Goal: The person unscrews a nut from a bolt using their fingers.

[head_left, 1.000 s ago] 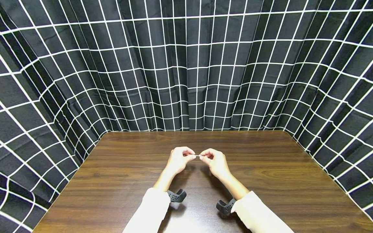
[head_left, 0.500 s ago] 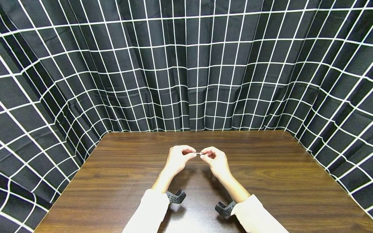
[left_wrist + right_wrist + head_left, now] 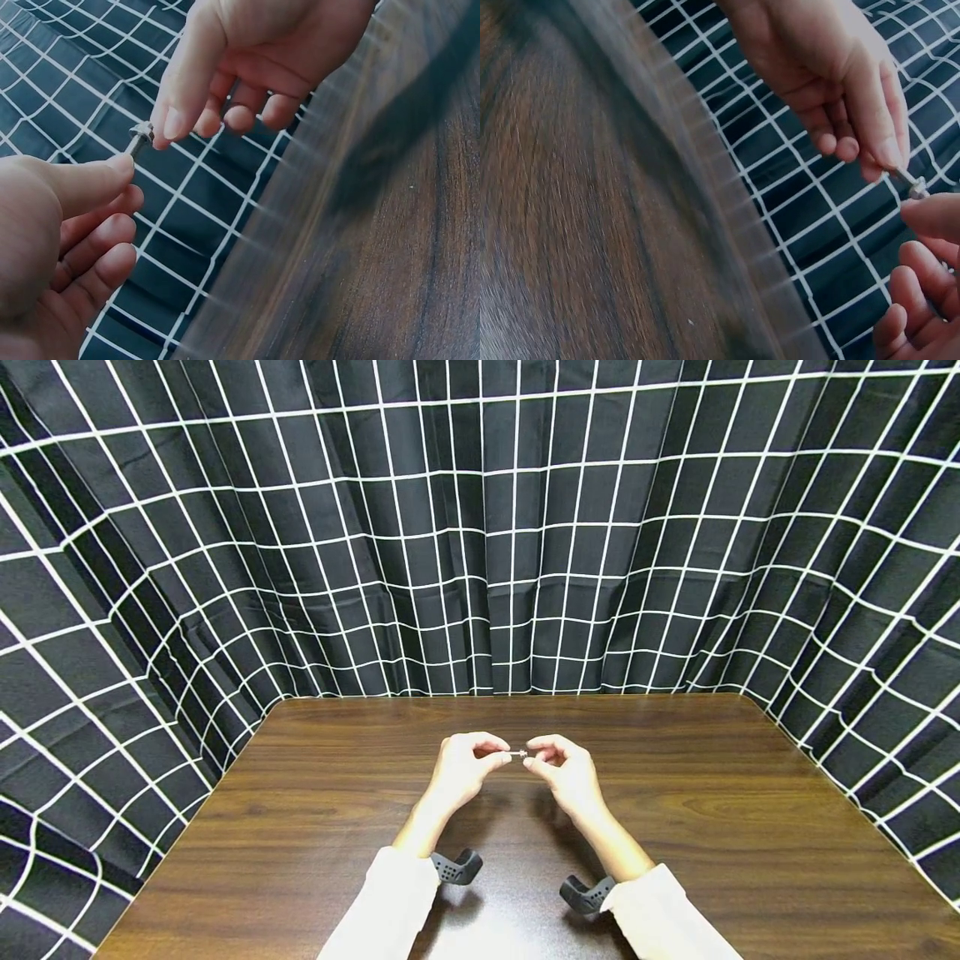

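My left hand (image 3: 459,770) pinches the shank of a small metal bolt (image 3: 516,753) between thumb and forefinger above the table. In the left wrist view a nut (image 3: 142,130) is on the bolt's free end, which points toward my right hand (image 3: 568,777). The right thumb and forefinger are parted around that end; in the right wrist view the thumb (image 3: 930,216) lies close beside the nut. Whether a fingertip touches the nut is unclear. My other right fingers are loosely bent. The end of the bolt inside my left fingers is hidden.
Below the hands is a brown wood-grain table (image 3: 337,793), its far edge meeting a dark curtain (image 3: 480,568) with a white grid that also surrounds the sides. A dark grey wrist mount (image 3: 457,867) sticks out from the left sleeve, and another mount (image 3: 587,895) from the right.
The right thumb and forefinger have drawn back slightly and parted, so the nut they covered now shows. My left hand keeps its pinch on the bolt; the view has shifted a little.
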`<state>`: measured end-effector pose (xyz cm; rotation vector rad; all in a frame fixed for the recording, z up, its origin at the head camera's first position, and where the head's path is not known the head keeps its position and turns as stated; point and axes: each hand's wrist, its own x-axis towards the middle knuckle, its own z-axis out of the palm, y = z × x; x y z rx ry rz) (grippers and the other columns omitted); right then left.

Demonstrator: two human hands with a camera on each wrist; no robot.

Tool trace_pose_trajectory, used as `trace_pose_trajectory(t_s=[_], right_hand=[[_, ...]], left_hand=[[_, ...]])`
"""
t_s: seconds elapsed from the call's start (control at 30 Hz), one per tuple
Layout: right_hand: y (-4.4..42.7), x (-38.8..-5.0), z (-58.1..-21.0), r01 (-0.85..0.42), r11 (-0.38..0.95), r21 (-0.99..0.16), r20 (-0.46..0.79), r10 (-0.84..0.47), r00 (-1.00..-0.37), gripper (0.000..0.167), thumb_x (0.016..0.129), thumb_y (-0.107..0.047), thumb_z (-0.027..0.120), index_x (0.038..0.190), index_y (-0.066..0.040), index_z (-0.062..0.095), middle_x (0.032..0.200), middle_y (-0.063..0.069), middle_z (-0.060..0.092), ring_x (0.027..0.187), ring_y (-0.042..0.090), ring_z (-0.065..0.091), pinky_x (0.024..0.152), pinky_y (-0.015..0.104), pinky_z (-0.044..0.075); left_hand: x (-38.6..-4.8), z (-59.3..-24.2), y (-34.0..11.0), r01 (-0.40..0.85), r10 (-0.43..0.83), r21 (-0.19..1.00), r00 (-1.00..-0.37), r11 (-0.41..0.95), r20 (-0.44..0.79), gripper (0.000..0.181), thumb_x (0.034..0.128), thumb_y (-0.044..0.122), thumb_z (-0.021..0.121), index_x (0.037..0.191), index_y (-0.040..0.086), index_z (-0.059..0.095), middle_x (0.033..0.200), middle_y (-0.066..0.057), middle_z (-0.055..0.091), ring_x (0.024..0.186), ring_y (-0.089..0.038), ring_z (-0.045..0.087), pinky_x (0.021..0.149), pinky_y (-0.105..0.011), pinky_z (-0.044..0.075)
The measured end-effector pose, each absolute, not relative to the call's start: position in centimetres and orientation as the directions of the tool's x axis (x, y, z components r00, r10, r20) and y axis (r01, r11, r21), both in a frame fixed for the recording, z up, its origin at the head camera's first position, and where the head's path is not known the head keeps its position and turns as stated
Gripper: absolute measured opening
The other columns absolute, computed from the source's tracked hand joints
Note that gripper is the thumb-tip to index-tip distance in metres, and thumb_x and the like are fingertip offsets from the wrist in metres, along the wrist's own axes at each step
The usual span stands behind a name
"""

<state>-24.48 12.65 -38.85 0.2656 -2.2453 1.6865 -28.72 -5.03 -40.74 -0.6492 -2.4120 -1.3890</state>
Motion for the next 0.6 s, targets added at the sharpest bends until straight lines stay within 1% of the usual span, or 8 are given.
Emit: trace_pose_trajectory(t_s=[0.17,0.3,0.37,0.43,0.6], right_hand=[[13.1,-25.0,-39.3,-0.344,0.308,-0.887,0.368,0.024,-0.929,0.022,0.076,0.008,0.072,0.097,0.01,0.067,0.069,0.008,0.056,0.06,0.011,0.047,0.053,0.02,0.036],[13.4,-26.1,-40.7,-0.327,0.308,-0.893,0.353,0.03,-0.935,0.013,0.081,-0.002,0.074,0.092,0.004,0.07,0.065,0.0,0.054,0.058,0.007,0.045,0.052,0.021,0.034],[13.4,-26.6,-41.4,-0.298,0.299,-0.907,0.323,0.038,-0.946,0.012,0.085,-0.009,0.073,0.09,0.002,0.071,0.061,-0.003,0.052,0.056,0.006,0.044,0.051,0.021,0.033],[13.5,-26.7,-41.6,-0.275,0.293,-0.916,0.301,0.045,-0.953,0.016,0.087,-0.014,0.072,0.087,0.002,0.071,0.057,-0.004,0.05,0.053,0.007,0.043,0.05,0.022,0.032],[13.4,-26.6,-41.9,-0.251,0.29,-0.923,0.276,0.049,-0.96,0.024,0.091,-0.019,0.067,0.078,0.001,0.069,0.05,-0.004,0.045,0.05,0.01,0.04,0.049,0.024,0.03]], left_hand=[[-29.0,-40.7,-5.2,0.514,0.241,0.744,-0.858,0.428,0.454,0.01,0.0814,0.014,0.077,0.09,0.009,0.075,0.082,0.005,0.073,0.072,-0.006,0.065,0.066,-0.026,0.05],[-29.0,-40.8,-5.3,0.522,0.24,0.737,-0.853,0.43,0.463,0.01,0.0812,0.015,0.077,0.089,0.01,0.075,0.082,0.006,0.073,0.071,-0.006,0.065,0.065,-0.027,0.05],[-29.0,-40.9,-5.2,0.527,0.251,0.73,-0.85,0.434,0.464,0.009,0.0813,0.015,0.077,0.089,0.012,0.074,0.082,0.006,0.072,0.07,-0.006,0.064,0.064,-0.026,0.05],[-29.0,-41.0,-5.2,0.532,0.266,0.726,-0.847,0.435,0.46,0.009,0.0817,0.015,0.077,0.089,0.012,0.074,0.082,0.006,0.072,0.069,-0.004,0.064,0.064,-0.025,0.05],[-28.9,-41.2,-5.1,0.554,0.289,0.72,-0.833,0.418,0.472,0.008,0.0822,0.015,0.077,0.089,0.013,0.074,0.082,0.006,0.072,0.068,-0.004,0.063,0.063,-0.024,0.05]])
